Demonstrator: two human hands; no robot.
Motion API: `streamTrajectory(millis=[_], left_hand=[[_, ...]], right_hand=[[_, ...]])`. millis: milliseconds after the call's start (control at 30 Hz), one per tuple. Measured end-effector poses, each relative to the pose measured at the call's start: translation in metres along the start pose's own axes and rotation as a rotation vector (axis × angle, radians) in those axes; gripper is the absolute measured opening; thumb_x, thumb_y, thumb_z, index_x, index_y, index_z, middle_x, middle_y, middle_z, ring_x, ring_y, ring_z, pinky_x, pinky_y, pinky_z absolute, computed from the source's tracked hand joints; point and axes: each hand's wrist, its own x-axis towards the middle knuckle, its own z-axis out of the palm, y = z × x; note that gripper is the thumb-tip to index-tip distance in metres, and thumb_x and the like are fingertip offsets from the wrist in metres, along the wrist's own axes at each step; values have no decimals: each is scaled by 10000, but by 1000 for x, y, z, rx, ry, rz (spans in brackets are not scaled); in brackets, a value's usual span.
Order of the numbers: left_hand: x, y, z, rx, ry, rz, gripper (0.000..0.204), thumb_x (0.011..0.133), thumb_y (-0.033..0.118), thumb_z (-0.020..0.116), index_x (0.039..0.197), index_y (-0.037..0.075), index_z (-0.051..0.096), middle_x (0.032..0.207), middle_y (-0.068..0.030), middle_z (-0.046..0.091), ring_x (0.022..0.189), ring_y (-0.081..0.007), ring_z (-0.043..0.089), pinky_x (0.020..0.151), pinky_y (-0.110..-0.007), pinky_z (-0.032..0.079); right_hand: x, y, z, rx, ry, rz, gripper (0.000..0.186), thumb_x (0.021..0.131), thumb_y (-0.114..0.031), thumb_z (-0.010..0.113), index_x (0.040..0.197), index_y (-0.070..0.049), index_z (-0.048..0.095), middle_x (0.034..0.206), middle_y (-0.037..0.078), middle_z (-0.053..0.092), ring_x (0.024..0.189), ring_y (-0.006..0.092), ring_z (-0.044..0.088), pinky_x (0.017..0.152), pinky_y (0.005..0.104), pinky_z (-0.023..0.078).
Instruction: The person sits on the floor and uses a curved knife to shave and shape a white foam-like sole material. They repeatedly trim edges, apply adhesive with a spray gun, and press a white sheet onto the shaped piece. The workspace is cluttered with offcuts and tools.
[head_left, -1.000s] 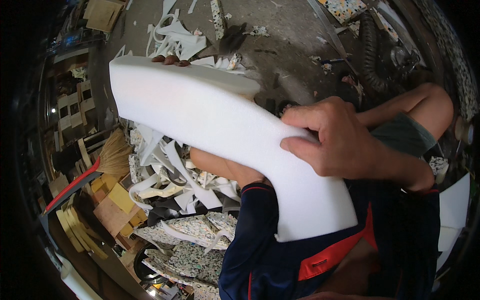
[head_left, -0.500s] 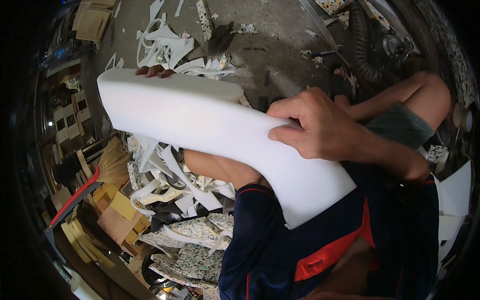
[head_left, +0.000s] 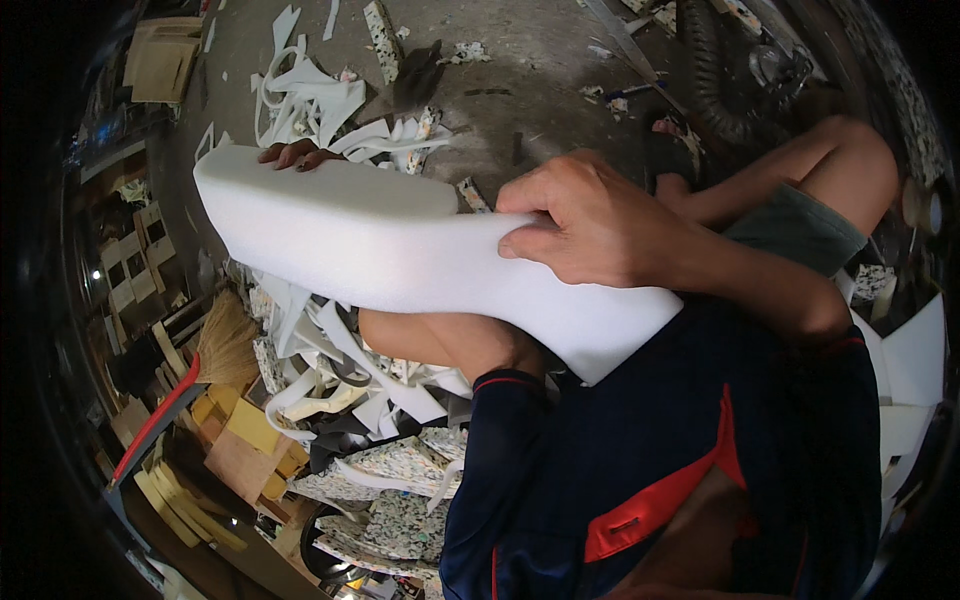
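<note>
A long, thick white foam piece with a rounded end and a bend slants across in front of my chest. At its far left end my left hand is wrapped round it, only the fingertips showing over the top edge; the forearm runs beneath the foam, and the palm is hidden. Nearer my body, my right hand is closed on the foam's upper edge, pinching it between thumb and fingers.
White foam offcuts lie on the grey floor. Below the foam is a heap of scraps and speckled foam slabs. A straw broom with a red handle is at the left. A ribbed hose lies at upper right.
The foam piece has tilted, its nearer end rising and shifting left, so more of its upper face shows. My right hand has moved a little left with it. Both hands keep their hold.
</note>
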Motion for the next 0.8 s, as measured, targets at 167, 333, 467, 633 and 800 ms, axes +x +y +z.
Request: streamTrajectory(millis=[167,333,467,633,800], left_hand=[[1,-22,5,-32,39,105,372,943,269,679,1269,116,586,1081,-45,625,1031,-215,612,956,-333,511],[-6,-29,13,96,167,181,397,962,304,647,1295,103,565,1119,-59,615,1051,-220,605,970,-338,500],[-4,-55,21,211,344,243,420,978,333,622,1315,92,548,1149,-71,606,1068,-225,599,982,-342,492],[0,-107,27,277,553,246,453,997,368,590,1341,79,527,1187,-85,596,1089,-230,592,996,-347,481],[32,-140,33,306,597,284,489,1016,404,559,1366,66,506,1224,-99,585,1109,-236,585,1010,-352,471]], right_hand=[[5,-4,-9,-17,-62,72,198,776,-126,684,776,68,648,699,262,604,670,380,636,638,445,478],[-5,3,-18,-267,148,-9,313,837,-127,725,1086,55,670,929,237,693,801,350,687,719,381,531],[3,-35,-27,-810,310,-305,727,892,-357,711,1435,49,450,1475,289,450,1373,437,448,1118,477,394],[54,-33,3,-836,-7,-330,1062,894,-774,382,1516,82,293,1609,323,184,1493,506,169,1187,643,131],[89,-39,-11,-981,-54,-359,1033,945,-751,308,1535,93,226,1607,344,149,1504,507,123,1168,691,96]])
